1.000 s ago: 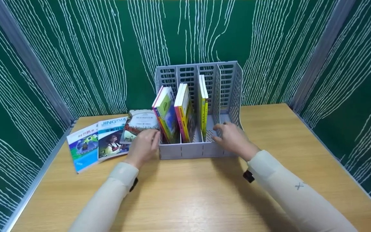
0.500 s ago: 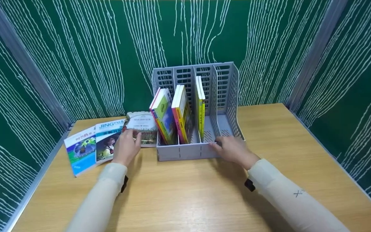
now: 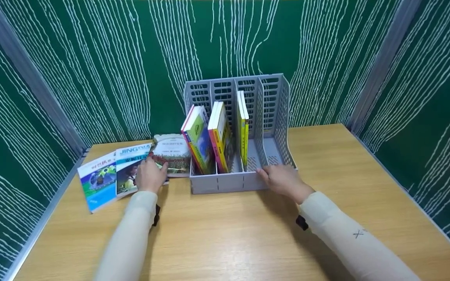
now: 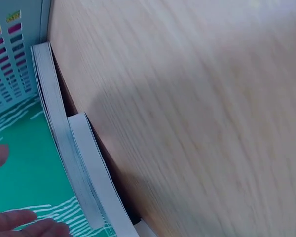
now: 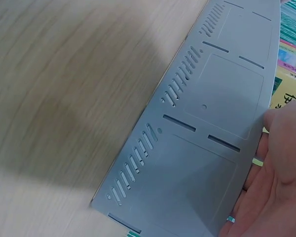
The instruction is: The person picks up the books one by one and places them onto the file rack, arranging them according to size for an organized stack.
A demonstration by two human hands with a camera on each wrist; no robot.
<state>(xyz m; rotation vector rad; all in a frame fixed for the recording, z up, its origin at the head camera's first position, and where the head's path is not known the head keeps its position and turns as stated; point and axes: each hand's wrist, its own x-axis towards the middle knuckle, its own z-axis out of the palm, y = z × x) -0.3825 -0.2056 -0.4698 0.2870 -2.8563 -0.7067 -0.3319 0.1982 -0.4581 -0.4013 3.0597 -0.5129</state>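
Note:
My left hand (image 3: 150, 177) hovers over the books lying at the left, thumb and fingers spread and holding nothing. Beneath it lies a book marked "JINGDIAN" (image 3: 134, 153), partly covered by the hand. This overlaps a blue-and-white book (image 3: 100, 183) at the far left and a book with a pale scalloped cover (image 3: 174, 146) beside the rack. In the left wrist view, the book edges (image 4: 66, 133) show just beyond the fingers (image 4: 19, 217). My right hand (image 3: 285, 181) grips the front edge of the grey file rack (image 3: 231, 183), fingers curled over it in the right wrist view.
Books with yellow-and-pink spines (image 3: 219, 142) stand upright in the rack's left and second compartments. Slim yellow books (image 3: 243, 134) stand in the third. The rack rests on a wooden table (image 3: 225, 238), before a green wall (image 3: 123, 70) with white drip lines.
My left hand has moved left from the rack's front-left corner to above the lying books. My right hand has lowered from inside the rack onto its front edge.

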